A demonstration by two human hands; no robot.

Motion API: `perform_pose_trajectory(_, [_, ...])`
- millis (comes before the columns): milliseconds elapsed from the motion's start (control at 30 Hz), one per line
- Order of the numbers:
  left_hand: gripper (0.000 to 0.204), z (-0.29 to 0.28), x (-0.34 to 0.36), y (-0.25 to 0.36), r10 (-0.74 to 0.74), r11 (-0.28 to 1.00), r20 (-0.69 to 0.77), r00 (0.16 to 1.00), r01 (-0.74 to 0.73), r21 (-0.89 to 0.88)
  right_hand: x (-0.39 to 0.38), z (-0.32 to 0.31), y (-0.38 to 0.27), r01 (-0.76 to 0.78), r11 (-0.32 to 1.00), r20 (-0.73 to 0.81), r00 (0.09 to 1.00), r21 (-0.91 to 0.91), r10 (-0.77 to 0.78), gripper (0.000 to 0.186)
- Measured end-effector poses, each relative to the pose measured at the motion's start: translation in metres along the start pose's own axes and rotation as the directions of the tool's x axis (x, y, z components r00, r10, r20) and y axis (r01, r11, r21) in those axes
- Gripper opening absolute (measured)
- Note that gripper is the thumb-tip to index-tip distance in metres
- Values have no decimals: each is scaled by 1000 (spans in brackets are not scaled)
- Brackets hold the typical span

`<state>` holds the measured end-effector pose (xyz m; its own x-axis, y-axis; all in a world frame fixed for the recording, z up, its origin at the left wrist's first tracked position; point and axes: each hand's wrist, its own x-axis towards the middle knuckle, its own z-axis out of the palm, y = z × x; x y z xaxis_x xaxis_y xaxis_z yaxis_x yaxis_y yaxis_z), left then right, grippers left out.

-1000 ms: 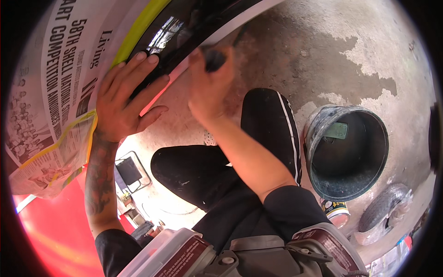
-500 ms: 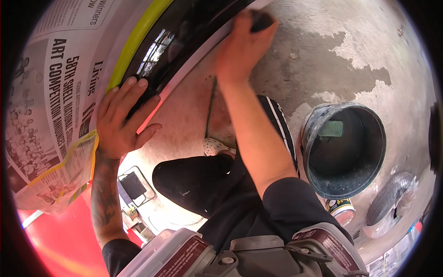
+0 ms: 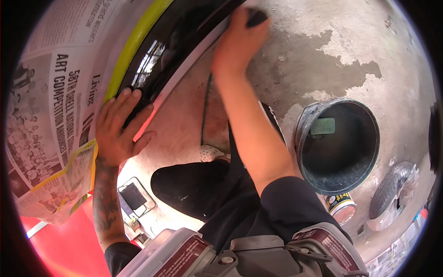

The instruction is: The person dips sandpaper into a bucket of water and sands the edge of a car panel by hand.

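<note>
A glossy black curved panel [image 3: 177, 34] runs from the top toward the left middle. Yellow-green masking tape [image 3: 143, 32] and newspaper [image 3: 34, 108] line its left side. My left hand [image 3: 121, 122] lies flat across the panel's lower end, fingers stretched out and fingertips near the tape. Along the panel's right edge, my right hand [image 3: 234, 53] is curled around a dark, thin, bent piece [image 3: 257, 17], which looks like a folded sheet. Blur and the fingers hide its exact kind, and I cannot tell whether it touches the panel.
On the concrete floor to my right stands a black bucket [image 3: 344, 157] with a green rectangular block [image 3: 322, 126] inside. Beside it are a can [image 3: 341, 207] and a tire [image 3: 391, 189] partly in plastic. A red surface [image 3: 69, 244] shows below the newspaper. A wheeled-looking dark-topped frame [image 3: 134, 196] stands lower left.
The whole view has shifted slightly. My right hand still holds the dark piece by the panel's edge, blurred in both frames. My left hand keeps its place on the panel.
</note>
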<state>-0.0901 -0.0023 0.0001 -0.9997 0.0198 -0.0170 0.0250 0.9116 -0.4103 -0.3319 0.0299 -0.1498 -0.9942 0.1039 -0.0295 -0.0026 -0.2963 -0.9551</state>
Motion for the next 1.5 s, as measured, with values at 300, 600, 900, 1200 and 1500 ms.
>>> perform_pose_trajectory(300, [43, -2, 1, 0, -11, 1000, -9, 1000, 11, -2, 83, 10, -4, -440, 711, 299, 897, 549, 325, 10])
perform_pose_trajectory(600, [43, -2, 2, 0, 5, 1000, 0, 1000, -5, 30, 9, -23, -6, -22, 994, 370, 929, 107, -19, 23])
perform_pose_trajectory(900, [41, -2, 3, 2, -21, 1000, -6, 1000, 21, -5, -83, -48, -13, -206, 978, 695, 707, 25, 131, 20])
perform_pose_trajectory(1200, [43, -2, 2, 1, -30, 1000, -4, 1000, 30, 6, -55, -31, -18, -188, 963, 376, 921, 193, 104, 22])
perform_pose_trajectory(1500, [42, -1, 2, 1, -17, 1000, 3, 1000, 17, -9, -72, -24, 35, -188, 939, 390, 918, 286, 65, 22])
